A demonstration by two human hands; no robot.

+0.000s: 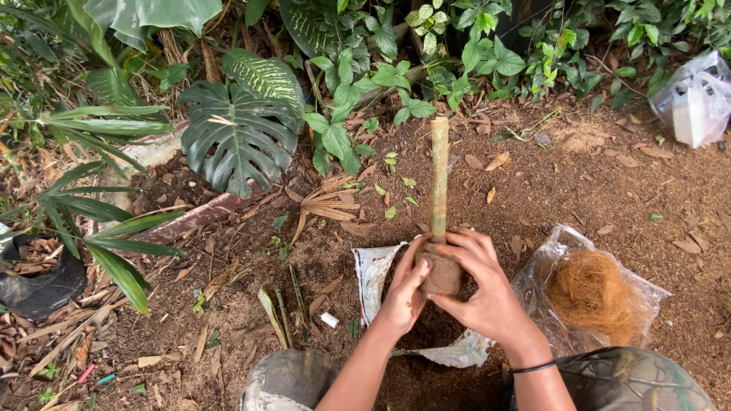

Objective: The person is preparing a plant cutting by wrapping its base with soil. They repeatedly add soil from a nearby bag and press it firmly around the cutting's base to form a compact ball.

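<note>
My left hand [403,293] and my right hand [478,285] are cupped together around a brown ball of soil [443,275] at the base of a green stem cutting [439,179]. The stem stands upright out of the ball and points away from me. The hands hold it above an opened white bag of dark soil [378,270] lying on the ground between my knees. A black band sits on my right wrist.
A clear plastic bag of orange-brown coconut fibre [594,293] lies to the right. A white plastic bag [694,99] is at the far right. Large-leafed plants [240,129] fill the back and left, a black pot [38,278] sits far left. Bare soil with dry leaves surrounds me.
</note>
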